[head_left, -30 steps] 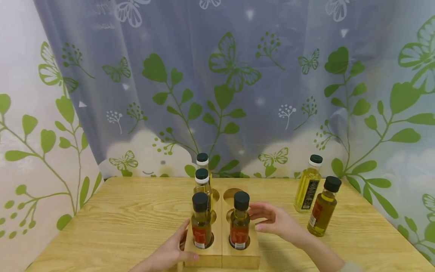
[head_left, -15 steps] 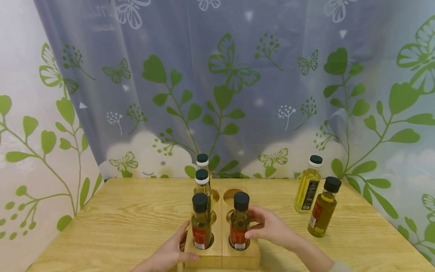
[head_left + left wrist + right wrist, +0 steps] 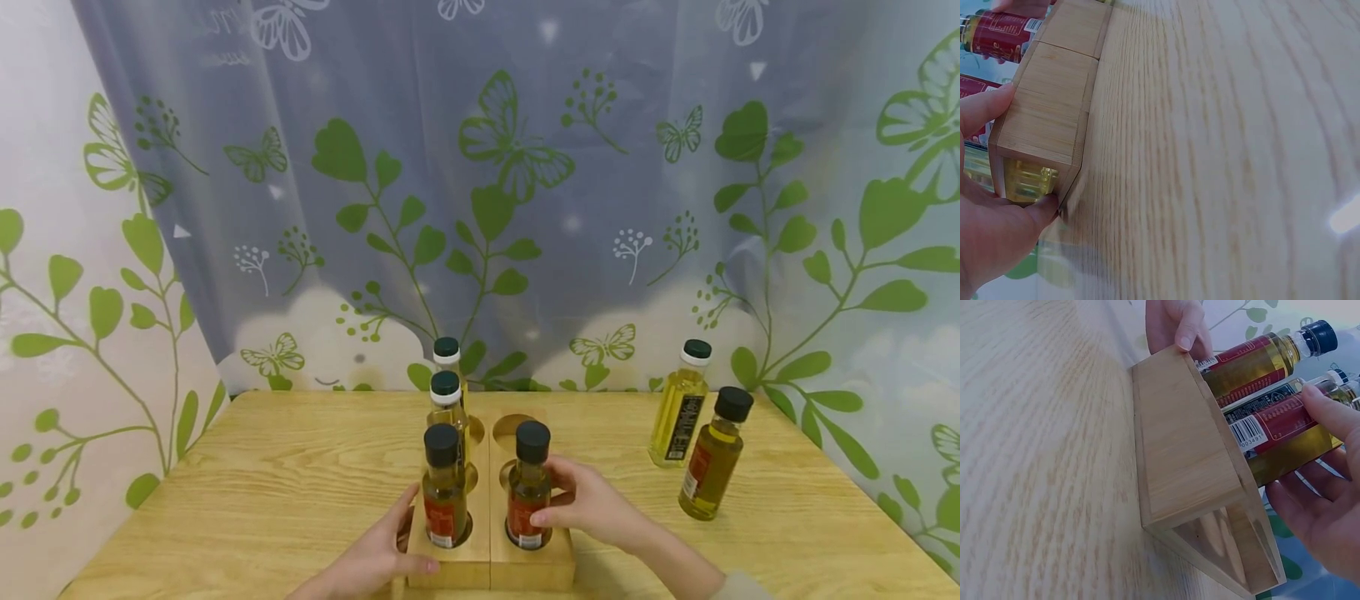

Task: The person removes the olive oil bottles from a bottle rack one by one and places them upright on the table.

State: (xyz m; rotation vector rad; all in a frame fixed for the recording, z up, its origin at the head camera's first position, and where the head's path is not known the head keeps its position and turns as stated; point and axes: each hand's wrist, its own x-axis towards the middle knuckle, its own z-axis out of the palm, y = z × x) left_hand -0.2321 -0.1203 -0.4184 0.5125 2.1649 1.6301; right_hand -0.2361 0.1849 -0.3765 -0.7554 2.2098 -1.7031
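A wooden bottle rack (image 3: 450,575), made of two blocks side by side with round holes, stands near the table's front. My left hand (image 3: 375,546) grips the left block's near corner, thumb across the front face and fingers along the side, also seen in the left wrist view. In the right block's front hole stands a black-capped oil bottle (image 3: 527,493) with a red label. My right hand (image 3: 588,504) holds this bottle from the right, thumb on its label and fingers behind it. A matching red-labelled bottle (image 3: 442,500) fills the left block's front hole.
Behind the left red-labelled bottle, two green-capped oil bottles (image 3: 446,396) stand in line. To the right on the table (image 3: 300,467) are a yellow oil bottle (image 3: 678,417) with a dark label and a black-capped bottle (image 3: 712,467). A patterned curtain (image 3: 405,208) hangs behind.
My right hand has moved left from beside the red-labelled bottle in the right block, and its thumb and fingers have closed round it. The left hand has stayed on the rack.
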